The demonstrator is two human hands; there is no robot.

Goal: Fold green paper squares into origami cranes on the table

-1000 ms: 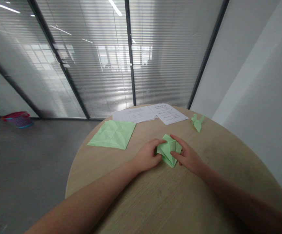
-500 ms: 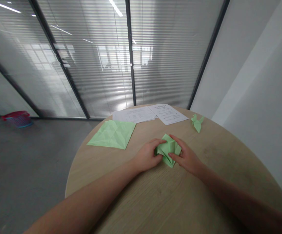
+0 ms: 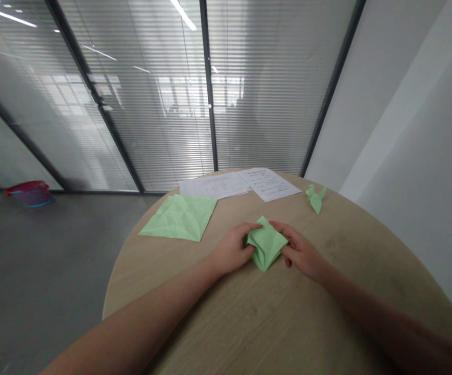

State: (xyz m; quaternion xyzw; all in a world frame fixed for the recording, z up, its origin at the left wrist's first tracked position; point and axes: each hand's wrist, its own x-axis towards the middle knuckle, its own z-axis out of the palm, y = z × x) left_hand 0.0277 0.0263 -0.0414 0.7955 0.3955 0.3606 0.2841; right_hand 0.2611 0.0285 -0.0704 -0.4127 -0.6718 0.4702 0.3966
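Observation:
A small folded sheet of light green origami paper [image 3: 266, 242] lies between my hands on the wooden table, roughly diamond-shaped, one corner pointing toward me. My left hand [image 3: 236, 247] grips its left side, index finger on top and thumb at the lower left edge. On the right, my right hand [image 3: 302, 250] holds the right corner between thumb and forefinger; the thumb tip is partly behind the paper. The folds beneath the top layer are hidden.
A creased green paper sheet [image 3: 183, 217] lies to the left. White sheets, one blank-looking [image 3: 214, 186] and one printed [image 3: 268, 183], rest at the back of the round table [image 3: 249, 323]. A folded green paper figure [image 3: 316, 199] stands at right. A red-and-blue basket [image 3: 30, 194] is on the floor.
A flap of the folded paper has gone over, so its top now shows a smoother diamond. My right thumb has moved from the paper's middle to its right edge.

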